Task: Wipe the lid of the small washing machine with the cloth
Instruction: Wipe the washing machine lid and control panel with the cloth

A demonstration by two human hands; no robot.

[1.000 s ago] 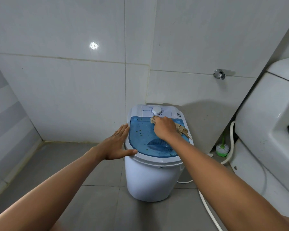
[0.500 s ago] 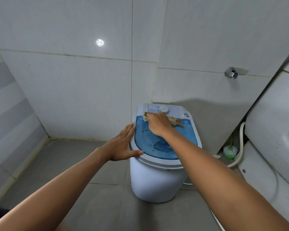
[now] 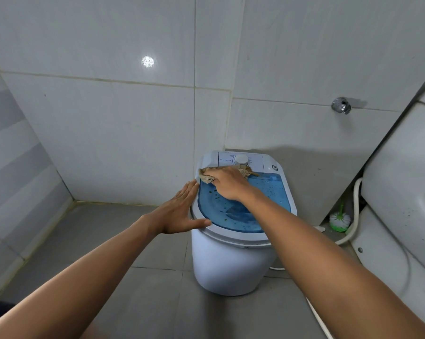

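Note:
A small white washing machine (image 3: 227,263) stands on the grey floor against the tiled wall. Its translucent blue lid (image 3: 270,199) carries dark specks. A white control strip with a dial (image 3: 241,159) runs along the back. My right hand (image 3: 227,183) presses a crumpled beige cloth (image 3: 205,176) onto the lid's far left corner; part of the cloth sticks out to the right of the hand. My left hand (image 3: 179,211) lies flat and open against the machine's left rim, thumb resting on the front edge.
A white toilet (image 3: 402,182) fills the right side. A green and white toilet brush (image 3: 338,220) and a white hose (image 3: 353,216) sit between it and the machine. A chrome wall valve (image 3: 340,106) sticks out above. Tiled walls meet in a corner at left.
My right hand has slid the cloth leftward along the back of the lid, from near the dial to the far left corner. The left hand stays on the rim.

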